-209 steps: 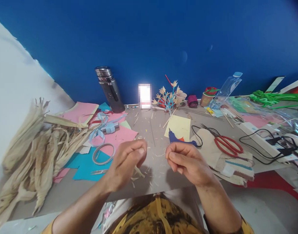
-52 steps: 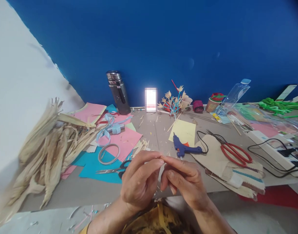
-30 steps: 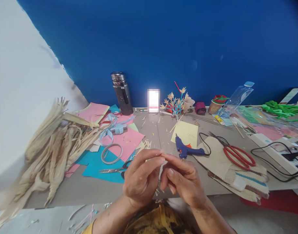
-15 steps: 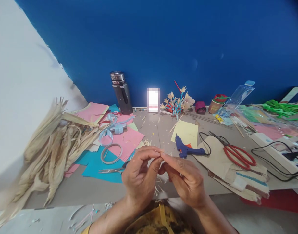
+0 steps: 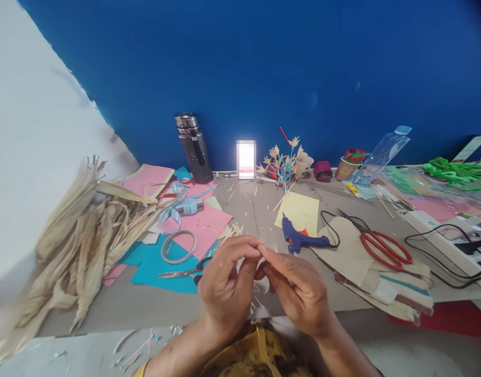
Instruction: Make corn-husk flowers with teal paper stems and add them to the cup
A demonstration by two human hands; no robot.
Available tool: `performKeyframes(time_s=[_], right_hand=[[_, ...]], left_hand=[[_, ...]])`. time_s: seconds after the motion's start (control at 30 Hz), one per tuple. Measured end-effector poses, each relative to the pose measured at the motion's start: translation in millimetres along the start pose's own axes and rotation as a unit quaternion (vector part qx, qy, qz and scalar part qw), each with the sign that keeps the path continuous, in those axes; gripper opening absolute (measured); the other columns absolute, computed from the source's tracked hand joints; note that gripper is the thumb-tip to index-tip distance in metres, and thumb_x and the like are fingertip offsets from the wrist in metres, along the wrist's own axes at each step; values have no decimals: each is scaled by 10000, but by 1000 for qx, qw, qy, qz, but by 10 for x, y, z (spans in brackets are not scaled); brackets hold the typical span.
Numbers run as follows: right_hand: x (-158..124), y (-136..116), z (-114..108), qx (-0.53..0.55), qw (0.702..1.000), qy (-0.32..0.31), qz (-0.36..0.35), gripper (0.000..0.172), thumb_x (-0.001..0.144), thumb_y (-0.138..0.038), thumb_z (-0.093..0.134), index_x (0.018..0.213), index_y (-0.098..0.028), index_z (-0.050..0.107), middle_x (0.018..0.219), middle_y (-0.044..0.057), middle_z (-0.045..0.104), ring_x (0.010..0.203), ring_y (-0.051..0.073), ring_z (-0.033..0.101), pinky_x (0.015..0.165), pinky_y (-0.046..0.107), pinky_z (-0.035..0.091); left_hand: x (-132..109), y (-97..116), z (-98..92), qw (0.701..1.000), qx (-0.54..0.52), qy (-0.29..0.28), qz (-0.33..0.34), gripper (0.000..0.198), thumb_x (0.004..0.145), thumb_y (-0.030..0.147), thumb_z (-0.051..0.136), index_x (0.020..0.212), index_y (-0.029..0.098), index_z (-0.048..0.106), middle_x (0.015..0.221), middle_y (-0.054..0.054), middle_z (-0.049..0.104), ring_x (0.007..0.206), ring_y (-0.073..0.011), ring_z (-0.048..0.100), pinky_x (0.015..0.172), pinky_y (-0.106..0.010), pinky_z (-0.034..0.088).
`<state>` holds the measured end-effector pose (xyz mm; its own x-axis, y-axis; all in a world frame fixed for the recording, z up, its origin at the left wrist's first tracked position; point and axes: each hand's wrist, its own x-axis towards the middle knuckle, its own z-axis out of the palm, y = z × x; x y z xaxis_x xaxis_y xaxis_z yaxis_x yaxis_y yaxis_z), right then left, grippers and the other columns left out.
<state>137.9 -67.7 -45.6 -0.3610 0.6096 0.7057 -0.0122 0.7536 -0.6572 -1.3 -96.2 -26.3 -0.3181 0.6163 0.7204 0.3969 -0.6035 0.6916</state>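
My left hand [image 5: 228, 283] and my right hand [image 5: 299, 288] meet above the near edge of the table, fingertips pinched together. Whatever sits between the fingertips is too small or hidden to make out. Left of my left hand, black-handled scissors [image 5: 181, 274] lie on blue paper [image 5: 146, 267], their handles partly behind the hand. A blue glue gun [image 5: 303, 238] lies just beyond my right hand, partly on a yellow sheet [image 5: 307, 207]. Pale scraps [image 5: 234, 230] are scattered behind my hands.
Dried corn husks [image 5: 79, 241] are heaped at the left. A grey tape ring [image 5: 178, 247], a dark flask [image 5: 193, 149], a lit phone [image 5: 246, 159] and husk flowers [image 5: 283, 162] stand or lie farther back. Red-handled scissors [image 5: 385, 251], a glove [image 5: 385, 290] and a power strip [image 5: 440, 243] are at right.
The view has shifted very slightly. My hands keep nearly the same pinched pose, and nothing on the table has visibly moved.
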Motion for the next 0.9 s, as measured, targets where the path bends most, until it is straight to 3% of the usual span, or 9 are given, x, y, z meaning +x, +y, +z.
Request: performKeyframes(time_s=[0.1,0.2,0.3,0.53,0.73,0.9], right_hand=[[1,6,-1,16,1000,9,-18,535,936,-9,527,1414,-246,561,846,37,744,696,136,675,660,254,563],[10,11,-18,14,999,10,-36,557,919,17,526,1410,-245,563,856,39,745,701,132,677,652,249,562],[13,17,-29,0,999,0,-36,568,912,22,528,1412,-245,561,846,40,736,701,134,674,655,256,558],[20,2,-13,-7,999,-5,-36,570,922,17,524,1437,-229,536,826,48,733,688,138,660,646,258,548],[-14,10,5,21,1000,5,-10,547,927,13,541,1411,-241,561,875,36,742,715,118,671,683,239,563],[-37,27,-1,12,1000,-3,-17,571,927,23,534,1438,-234,534,869,39,739,726,122,664,690,249,550]], left_hand=[[-17,71,26,984,-124,-5,-128,152,849,56,656,848,208,667,901,-18,706,661,-116,667,485,-190,550],[-1,124,26,971,-169,-10,-171,134,834,67,678,848,200,681,888,-20,703,631,-115,661,490,-208,572],[29,117,5,981,-135,-7,-141,137,816,48,687,820,185,684,852,-26,714,651,-119,678,547,-207,587],[1,12,-41,1000,9,-15,21,244,815,-45,640,828,196,680,875,-23,740,798,-122,698,666,-196,576],[-43,48,24,994,-76,13,-82,193,825,10,663,862,199,671,878,-14,723,692,-109,685,507,-166,554],[-34,19,-2,999,-23,8,-36,219,820,-17,658,848,199,684,875,-16,741,783,-122,702,634,-195,578]])
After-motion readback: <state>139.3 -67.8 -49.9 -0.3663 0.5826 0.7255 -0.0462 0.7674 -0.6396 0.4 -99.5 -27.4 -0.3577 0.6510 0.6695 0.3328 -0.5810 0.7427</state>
